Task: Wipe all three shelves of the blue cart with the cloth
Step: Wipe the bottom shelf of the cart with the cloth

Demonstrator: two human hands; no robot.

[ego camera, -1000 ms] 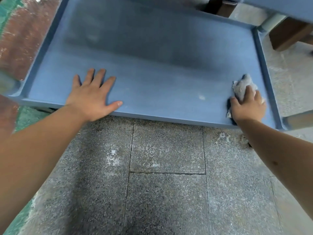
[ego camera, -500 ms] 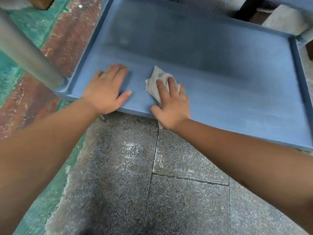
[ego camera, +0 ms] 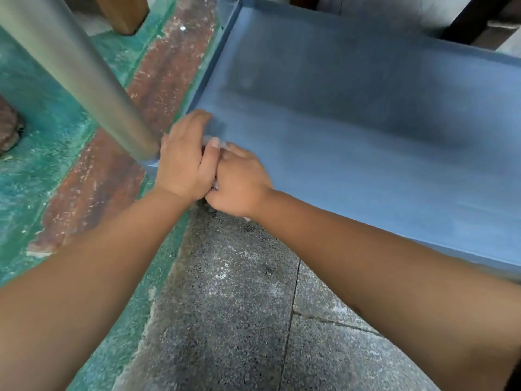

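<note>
The cart's low blue shelf (ego camera: 366, 165) is a shallow tray with a raised rim, running from the centre to the right edge. Both hands meet at its front left corner. My right hand (ego camera: 239, 182) presses down on the shelf, shut on the cloth (ego camera: 216, 188). Only small pale slivers of the cloth show under the palm and by the wrist. My left hand (ego camera: 183, 162) lies on the corner rim, fingers loosely together. Its thumb overlaps the right hand's fingers, and it holds nothing that I can see.
A grey metal cart post (ego camera: 84, 69) rises from the shelf's front left corner, close beside my left hand. Speckled grey stone floor (ego camera: 225, 306) lies below, with green and red painted floor (ego camera: 42, 165) to the left. A wooden leg (ego camera: 124, 12) stands at the top left.
My right hand has swept the cloth left along the shelf's front, from the right end to the left corner. It now meets my left hand. The view has shifted left.
</note>
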